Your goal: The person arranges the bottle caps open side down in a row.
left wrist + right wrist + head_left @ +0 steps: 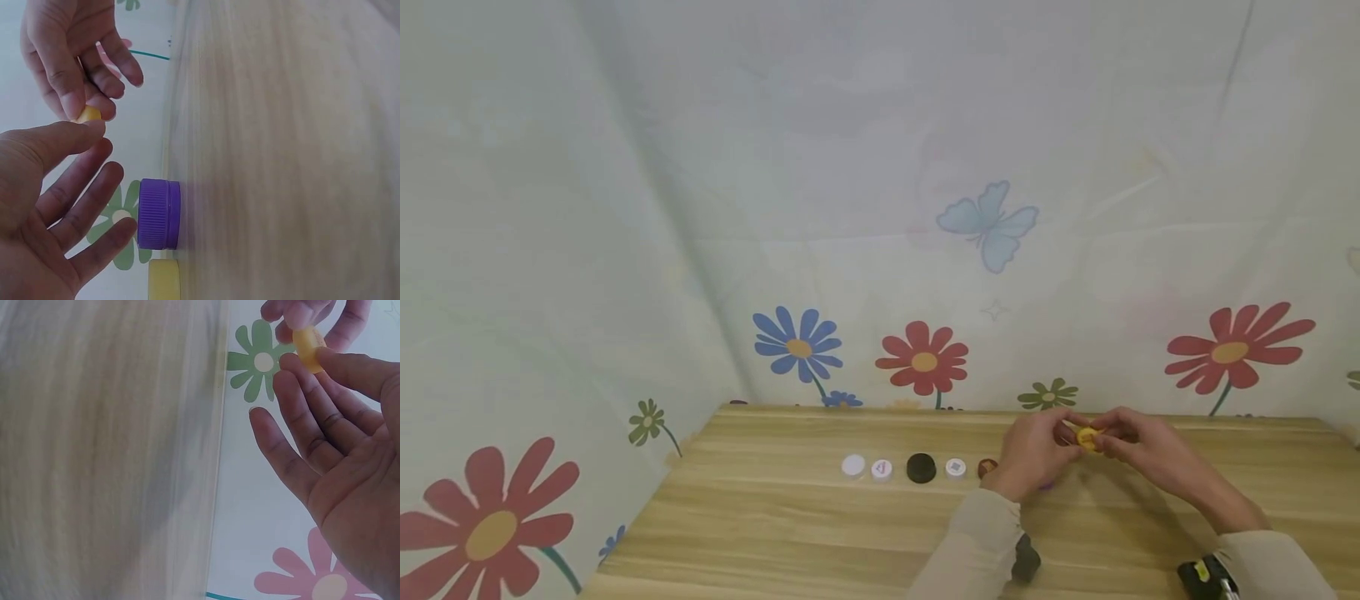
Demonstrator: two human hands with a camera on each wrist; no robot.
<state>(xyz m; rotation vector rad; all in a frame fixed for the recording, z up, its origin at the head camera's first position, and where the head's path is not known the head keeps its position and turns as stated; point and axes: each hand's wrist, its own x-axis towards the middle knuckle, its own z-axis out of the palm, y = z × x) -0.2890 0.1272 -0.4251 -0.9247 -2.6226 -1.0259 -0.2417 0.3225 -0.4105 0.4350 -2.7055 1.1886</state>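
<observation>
Both hands hold one small yellow bottle cap [1087, 439] above the right part of the table, each pinching it between thumb and fingers. My left hand [1037, 450] has it from the left, my right hand [1142, 446] from the right. In the right wrist view the yellow cap [308, 350] is tilted on edge, and the right hand's other fingers spread away from it. Below the left hand, a ribbed purple cap [159, 214] stands on the table beside a second yellow cap [164, 279]. The left hand covers most of these two in the head view.
Along the wood-grain table [790, 533], a row of caps runs leftward from the left hand: brown [987, 468], white with a dark print [956, 468], black [921, 468], white with a pinkish print [882, 470], plain white [853, 466]. A flowered cloth [850, 275] hangs behind the table.
</observation>
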